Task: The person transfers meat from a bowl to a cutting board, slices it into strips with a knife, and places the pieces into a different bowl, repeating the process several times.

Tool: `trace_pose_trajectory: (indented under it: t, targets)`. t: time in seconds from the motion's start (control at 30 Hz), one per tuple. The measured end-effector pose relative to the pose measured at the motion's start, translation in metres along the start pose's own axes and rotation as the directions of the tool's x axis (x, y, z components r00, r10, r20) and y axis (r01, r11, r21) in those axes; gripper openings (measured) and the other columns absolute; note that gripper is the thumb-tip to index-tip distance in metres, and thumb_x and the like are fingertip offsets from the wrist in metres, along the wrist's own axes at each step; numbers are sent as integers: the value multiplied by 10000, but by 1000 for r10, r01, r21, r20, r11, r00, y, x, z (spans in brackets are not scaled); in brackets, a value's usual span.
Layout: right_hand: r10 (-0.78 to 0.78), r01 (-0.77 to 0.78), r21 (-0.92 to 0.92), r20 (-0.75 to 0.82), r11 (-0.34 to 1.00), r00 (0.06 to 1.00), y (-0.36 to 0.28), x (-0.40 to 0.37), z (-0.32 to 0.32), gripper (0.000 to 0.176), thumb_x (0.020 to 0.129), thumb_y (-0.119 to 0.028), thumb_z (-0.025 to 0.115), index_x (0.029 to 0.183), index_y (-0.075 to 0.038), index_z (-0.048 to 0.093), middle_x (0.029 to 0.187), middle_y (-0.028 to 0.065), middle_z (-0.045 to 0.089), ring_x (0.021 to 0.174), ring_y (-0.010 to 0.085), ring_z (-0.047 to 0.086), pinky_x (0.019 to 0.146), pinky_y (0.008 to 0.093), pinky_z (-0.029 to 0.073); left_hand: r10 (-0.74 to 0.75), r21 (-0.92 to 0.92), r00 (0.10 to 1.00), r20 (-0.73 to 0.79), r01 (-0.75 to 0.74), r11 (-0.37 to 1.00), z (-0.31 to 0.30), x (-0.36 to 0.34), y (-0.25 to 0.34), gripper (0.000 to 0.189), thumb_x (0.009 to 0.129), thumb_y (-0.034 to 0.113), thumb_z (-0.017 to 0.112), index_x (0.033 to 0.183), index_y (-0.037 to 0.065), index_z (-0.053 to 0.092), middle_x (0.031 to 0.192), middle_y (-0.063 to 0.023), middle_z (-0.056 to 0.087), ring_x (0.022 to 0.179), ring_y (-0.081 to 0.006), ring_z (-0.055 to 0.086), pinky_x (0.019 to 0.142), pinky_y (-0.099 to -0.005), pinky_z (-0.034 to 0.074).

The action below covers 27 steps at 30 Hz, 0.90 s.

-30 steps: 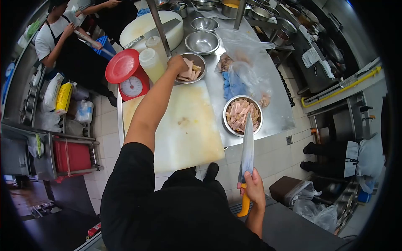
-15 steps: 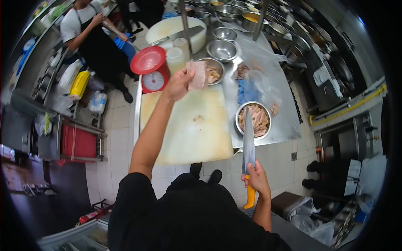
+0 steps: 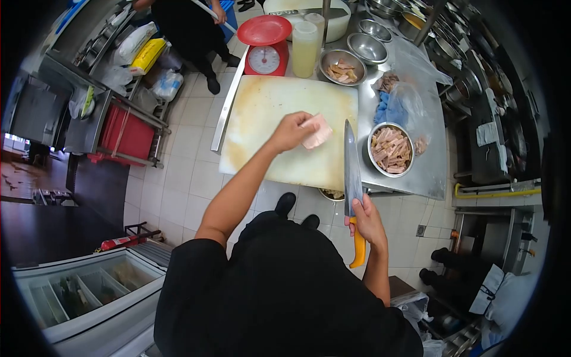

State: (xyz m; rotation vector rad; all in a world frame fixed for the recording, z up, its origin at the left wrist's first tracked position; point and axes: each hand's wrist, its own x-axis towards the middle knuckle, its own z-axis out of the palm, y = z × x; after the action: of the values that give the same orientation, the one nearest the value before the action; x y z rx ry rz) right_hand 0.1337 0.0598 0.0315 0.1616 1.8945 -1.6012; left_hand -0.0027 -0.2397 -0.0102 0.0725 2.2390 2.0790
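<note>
A pale pink slab of meat point(image 3: 317, 131) is pinched in my left hand point(image 3: 292, 131), over the white cutting board point(image 3: 262, 113). My right hand point(image 3: 367, 222) grips a large knife point(image 3: 352, 163) by its yellow handle. Its blade points away from me, along the board's right edge. Right of the blade stands a steel bowl point(image 3: 391, 150) full of cut meat strips. Another steel bowl point(image 3: 343, 66) with a few meat pieces sits at the board's far right corner.
A red scale point(image 3: 264, 58) and a container of yellowish liquid point(image 3: 305, 50) stand behind the board. Blue cloth and clear plastic point(image 3: 399, 104) lie on the steel table. A co-worker point(image 3: 190, 30) stands at the far left; another person's legs show at right.
My left hand has brought the meat slab from beside the far bowl back over the board. My view has shifted. The knife is still in my right hand, now beside the board's right edge.
</note>
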Motion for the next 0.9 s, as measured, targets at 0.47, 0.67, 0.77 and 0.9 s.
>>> trace_pose_trajectory:
  t: [0.47,0.67,0.77,0.9]
  targets:
    - [90,-87,37,-108,996,990,20,-26,-5,254,1059,-288,417,1066,-42,479,693,84,557,439,103,463,421,274,431,-71,719,997,6,45,693,-21,1,-16,377,816,291,766,980,-42,702,978,-210,678,892,-288,659,784,-393,528]
    - [86,-85,17,-89,996,992,17,-23,2,256,1067,-292,423,1114,-47,481,690,62,533,433,97,462,405,262,433,-107,452,991,-77,130,882,10,-20,-10,388,776,192,798,1016,-4,565,935,-136,644,828,-235,631,770,-346,507]
    - [80,-80,-5,-79,997,994,15,-19,2,252,1067,-287,423,1111,-44,475,691,61,529,440,99,474,406,269,438,487,555,862,138,-474,683,12,-30,-8,251,768,-15,722,965,35,574,924,-93,608,923,-288,607,795,-361,496]
    - [95,-100,-75,-78,992,992,6,-23,5,247,1056,-283,417,1049,-38,452,672,84,553,453,119,500,416,291,443,477,618,805,352,-583,528,-9,-44,-16,281,759,18,749,996,33,598,1007,-87,622,1005,-307,584,865,-390,490]
